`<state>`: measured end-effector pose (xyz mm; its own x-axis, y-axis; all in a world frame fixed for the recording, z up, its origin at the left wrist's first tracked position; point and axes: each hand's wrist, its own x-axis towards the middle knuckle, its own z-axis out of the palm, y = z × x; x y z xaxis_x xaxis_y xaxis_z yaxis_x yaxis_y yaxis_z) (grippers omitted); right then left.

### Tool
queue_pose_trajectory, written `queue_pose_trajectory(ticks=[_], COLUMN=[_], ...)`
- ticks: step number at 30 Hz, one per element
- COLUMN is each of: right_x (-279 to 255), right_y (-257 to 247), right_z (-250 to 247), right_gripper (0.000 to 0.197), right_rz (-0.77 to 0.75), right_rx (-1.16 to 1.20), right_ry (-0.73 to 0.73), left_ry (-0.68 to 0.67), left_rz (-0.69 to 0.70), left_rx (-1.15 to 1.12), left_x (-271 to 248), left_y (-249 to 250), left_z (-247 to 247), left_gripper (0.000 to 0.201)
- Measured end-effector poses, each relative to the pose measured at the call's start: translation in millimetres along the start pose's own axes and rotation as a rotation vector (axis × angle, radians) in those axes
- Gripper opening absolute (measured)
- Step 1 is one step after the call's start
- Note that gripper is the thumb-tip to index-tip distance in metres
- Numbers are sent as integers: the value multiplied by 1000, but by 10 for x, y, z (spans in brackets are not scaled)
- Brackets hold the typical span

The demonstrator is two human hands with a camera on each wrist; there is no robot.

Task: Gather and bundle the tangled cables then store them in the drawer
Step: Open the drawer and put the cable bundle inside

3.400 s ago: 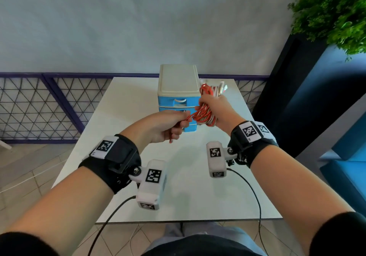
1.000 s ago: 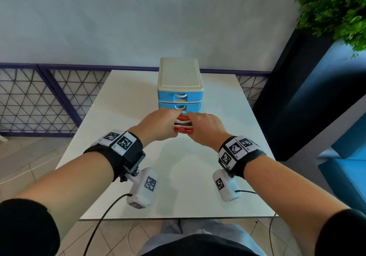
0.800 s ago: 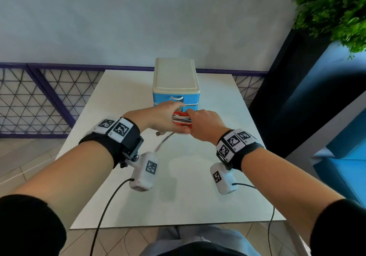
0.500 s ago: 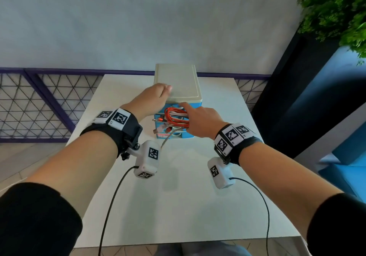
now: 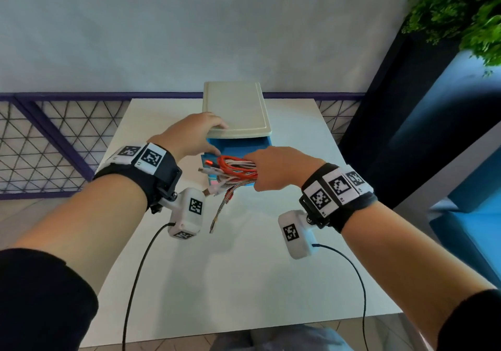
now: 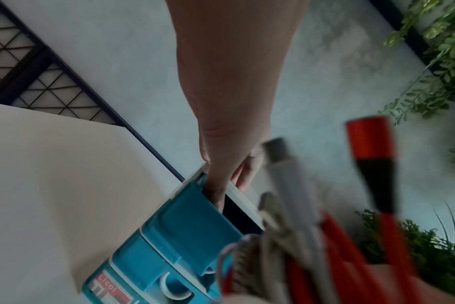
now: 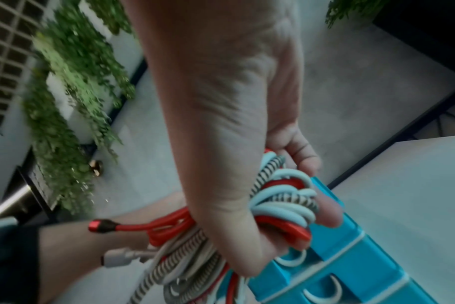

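White table (image 5: 238, 269) beneath both forearms, carrying everything at working height. On it, ahead of both hands, a small blue drawer unit (image 5: 235, 106) with a cream top; top drawer (image 5: 238, 148) pulled out toward the body, presumably to take the load.

Left hand (image 5: 189, 133) at the unit's near left corner: fingers laid over the edge of the cream top, thumb down by the drawer's side wall, apparently bracing the light unit so it cannot slide while the drawer is filled. Fingers fairly straight in the wrist view, pressing rather than gripping, though the exact contact is partly hidden.

Right hand (image 5: 279, 167) just right of the drawer's front, fingers and thumb curled round the cable bundle (image 5: 233, 169), red, white and braided loops squeezed together so the coil cannot spring apart. Bundle hanging over the drawer's front edge, not yet inside.

Smallest: one braided tail (image 5: 221, 209) dangling loose below the fist toward the table, likely to snag on the drawer front unless tucked in.
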<state>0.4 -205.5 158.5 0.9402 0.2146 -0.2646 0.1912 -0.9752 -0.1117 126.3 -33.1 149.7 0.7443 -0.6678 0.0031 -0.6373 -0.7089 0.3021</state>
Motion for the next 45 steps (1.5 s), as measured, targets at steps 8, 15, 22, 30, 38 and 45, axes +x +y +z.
queue_pose_trajectory(ticks=[8, 15, 22, 30, 38, 45], right_x=[-366, -123, 34, 325, 447, 549], right_y=[100, 12, -177, -274, -375, -396], right_z=[-560, -279, -131, -232, -165, -92], right_gripper=[21, 26, 13, 13, 10, 13], right_rz=[120, 431, 432, 405, 409, 422], right_rx=[338, -27, -394, -463, -458, -371], right_ry=[48, 278, 79, -12, -72, -88], left_ry=[-262, -277, -120, -204, -145, -123], left_rz=[61, -28, -47, 41, -25, 89], left_rx=[-108, -116, -294, -297, -120, -5], left_x=[-12, -108, -79, -169, -101, -151], left_y=[-80, -57, -92, 75, 44, 22], left_z=[31, 68, -33, -120, -1, 144], left_gripper=[90, 114, 47, 56, 75, 49])
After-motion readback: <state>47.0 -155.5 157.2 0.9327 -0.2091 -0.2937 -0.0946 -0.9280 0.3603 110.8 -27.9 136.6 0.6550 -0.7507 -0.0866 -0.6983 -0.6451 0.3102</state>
